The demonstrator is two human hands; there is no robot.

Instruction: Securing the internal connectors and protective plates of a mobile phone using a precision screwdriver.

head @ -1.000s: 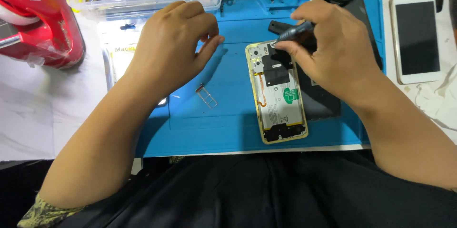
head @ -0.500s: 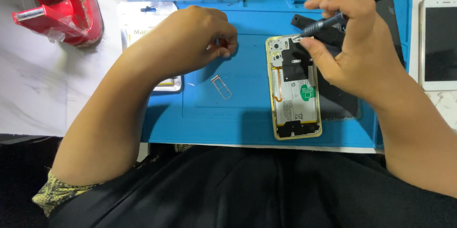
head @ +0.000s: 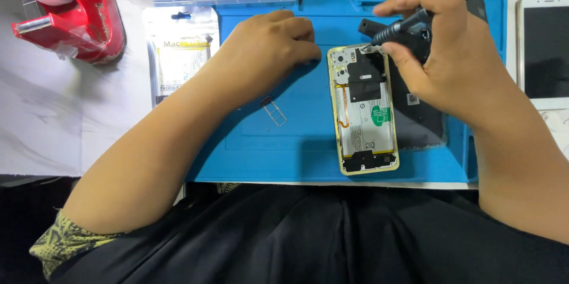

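Pinching a ribbed black screwdriver [head: 398, 30], the right hand [head: 450, 53] is working the opened phone [head: 363, 112]; left hand [head: 267, 53] is resting curled on the smooth blue mat [head: 296, 153], fingers together, near a thin metal tray [head: 274, 111].

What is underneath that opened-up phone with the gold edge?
The opened phone lies on a blue work mat. Beside it on the right, a dark flat panel shows; whether it reaches under the phone is hidden, partly by the right hand.
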